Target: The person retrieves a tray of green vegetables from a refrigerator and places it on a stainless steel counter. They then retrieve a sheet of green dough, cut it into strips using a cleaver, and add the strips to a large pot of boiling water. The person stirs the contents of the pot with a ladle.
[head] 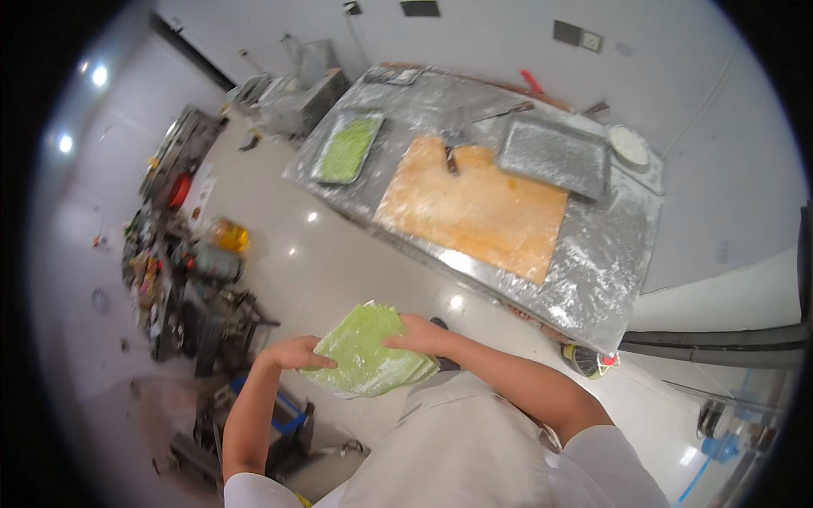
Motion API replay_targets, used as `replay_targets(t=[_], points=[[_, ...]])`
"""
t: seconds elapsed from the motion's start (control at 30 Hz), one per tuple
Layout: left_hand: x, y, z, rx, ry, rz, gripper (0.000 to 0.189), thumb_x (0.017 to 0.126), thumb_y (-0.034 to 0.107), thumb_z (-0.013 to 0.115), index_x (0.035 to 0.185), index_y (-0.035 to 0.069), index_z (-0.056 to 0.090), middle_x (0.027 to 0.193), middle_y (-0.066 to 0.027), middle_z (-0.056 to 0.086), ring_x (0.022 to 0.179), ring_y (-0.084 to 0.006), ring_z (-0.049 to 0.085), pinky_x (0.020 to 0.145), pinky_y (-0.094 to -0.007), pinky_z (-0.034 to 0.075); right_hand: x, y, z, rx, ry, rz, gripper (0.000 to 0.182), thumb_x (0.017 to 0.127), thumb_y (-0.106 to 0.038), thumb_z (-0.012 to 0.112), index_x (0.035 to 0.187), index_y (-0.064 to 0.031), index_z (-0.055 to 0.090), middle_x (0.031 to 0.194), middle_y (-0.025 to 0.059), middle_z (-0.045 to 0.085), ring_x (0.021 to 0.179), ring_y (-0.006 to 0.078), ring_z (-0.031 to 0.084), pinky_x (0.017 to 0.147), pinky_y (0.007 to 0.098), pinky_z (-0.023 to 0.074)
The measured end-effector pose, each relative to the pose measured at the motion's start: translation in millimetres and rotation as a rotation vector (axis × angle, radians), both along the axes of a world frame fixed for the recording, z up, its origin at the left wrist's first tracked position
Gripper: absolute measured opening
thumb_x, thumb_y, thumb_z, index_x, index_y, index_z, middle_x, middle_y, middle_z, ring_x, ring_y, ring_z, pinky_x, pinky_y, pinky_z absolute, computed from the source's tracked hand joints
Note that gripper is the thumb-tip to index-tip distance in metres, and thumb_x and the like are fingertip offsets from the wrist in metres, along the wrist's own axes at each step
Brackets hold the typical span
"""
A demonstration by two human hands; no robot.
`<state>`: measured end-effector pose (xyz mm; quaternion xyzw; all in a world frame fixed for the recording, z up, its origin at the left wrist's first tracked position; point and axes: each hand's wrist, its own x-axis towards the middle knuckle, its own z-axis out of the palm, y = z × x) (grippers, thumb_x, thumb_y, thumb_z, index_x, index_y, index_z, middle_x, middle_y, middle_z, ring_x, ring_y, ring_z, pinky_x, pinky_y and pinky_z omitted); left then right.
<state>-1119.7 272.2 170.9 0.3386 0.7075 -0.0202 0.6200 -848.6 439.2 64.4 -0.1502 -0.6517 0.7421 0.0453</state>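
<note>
A stack of thin green dough sheets [365,349], dusted with white flour, is held in front of my apron, above the tiled floor. My left hand [295,354] grips its left edge, thumb on top. On the opposite edge my right hand [416,334] holds it, also with the thumb over the upper face. The fingers beneath the stack are hidden. Away from both hands, a floured metal worktable [600,254] carries an orange-brown board [476,206] and a tray of green food [347,149].
A floured metal tray [552,155] overlaps the board's far right corner. Behind it sits a container of white powder [629,145]. A knife-like tool [508,111] lies near the wall. Cluttered shelving [152,273] stands at left, and a bin [581,360] is by the table's near corner.
</note>
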Motion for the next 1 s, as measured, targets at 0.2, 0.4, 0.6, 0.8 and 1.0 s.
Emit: replay_targets(t=[0.2,0.4,0.6,0.8,1.0], points=[[-89.8,138.0,-36.3,0.017,-0.055,-0.195,0.045,0.086,0.034,0.072,0.119,0.004,0.067,0.097,-0.0031,0.069,0.084,-0.0123,0.061,0.073,-0.0295,0.05,-66.3,67.1,-4.5,0.17,-0.11,-0.24,0.045,0.088,-0.022,0.066,0.128,-0.0047,0.056,0.116,0.0168,0.066,0.108,0.0319,0.063,0.093,0.0386,0.0476],[-121.3,313.4,1.9,0.051,-0.059,-0.608,0.045,0.085,0.031,0.072,0.119,0.003,0.066,0.105,-0.0097,0.071,0.093,-0.0183,0.065,0.081,-0.0329,0.051,-93.1,131.2,-7.5,-0.16,-0.081,-0.543,0.038,0.093,-0.023,0.064,0.125,-0.003,0.058,0.114,0.013,0.068,0.103,0.0232,0.063,0.091,0.0361,0.0481],[-63.6,480.9,-108.4,0.546,0.264,-0.858,0.053,0.087,0.044,0.064,0.12,0.003,0.063,0.111,-0.0198,0.069,0.1,-0.0328,0.066,0.086,-0.0411,0.051,-15.1,251.5,-62.0,-0.363,-0.187,-0.891,0.032,0.095,-0.018,0.062,0.121,-0.0003,0.061,0.106,0.01,0.07,0.095,0.0209,0.065,0.085,0.0363,0.0519],[-34.5,524.2,-250.6,0.991,0.439,-0.715,0.044,0.091,0.044,0.056,0.108,0.004,0.061,0.092,-0.0202,0.068,0.091,-0.0367,0.065,0.082,-0.0479,0.05,84.2,309.3,-166.1,0.773,-0.731,-1.113,0.027,0.092,-0.019,0.058,0.109,0.0011,0.062,0.096,0.0149,0.069,0.085,0.0297,0.066,0.077,0.0433,0.053],[-40.9,548.3,-254.1,1.057,0.317,-0.619,0.029,0.09,0.034,0.061,0.089,0.005,0.057,0.075,-0.0152,0.065,0.077,-0.0354,0.064,0.07,-0.047,0.05,91.2,416.4,-130.9,-0.721,-0.016,-1.609,0.024,0.099,-0.022,0.051,0.11,-0.001,0.056,0.096,0.0148,0.066,0.086,0.0276,0.067,0.072,0.0373,0.0574]])
